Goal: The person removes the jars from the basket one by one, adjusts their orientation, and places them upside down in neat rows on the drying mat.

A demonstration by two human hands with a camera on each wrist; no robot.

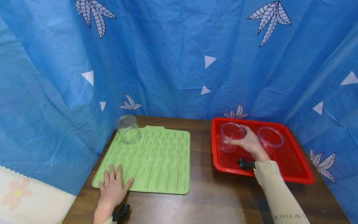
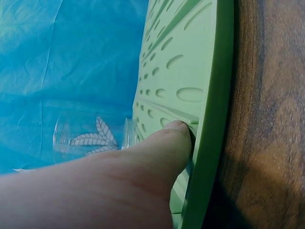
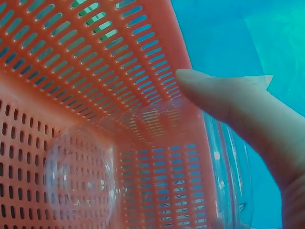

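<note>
My left hand [image 1: 112, 189] lies with fingers spread on the near left corner of a green ridged drying mat [image 1: 159, 161]. At the mat's far left corner stands a clear plastic jar [image 1: 128, 129], seemingly mouth down; part of it also shows in the left wrist view. My right hand [image 1: 250, 143] reaches into a red slotted basket [image 1: 300, 179] and grips a second clear jar [image 1: 228, 147] near its rim, thumb on the near side. A third clear jar [image 1: 270, 137] stands in the basket, right of that hand. The right wrist view shows the thumb [image 3: 228, 95] beside the gripped jar's rim.
A brown wooden table [image 1: 201, 186] lies under the mat and basket, with a strip of wood between them. Blue patterned curtain [image 1: 181, 62] encloses the back and sides. Pale flowered cloth [image 1: 28, 196] hangs at the near left.
</note>
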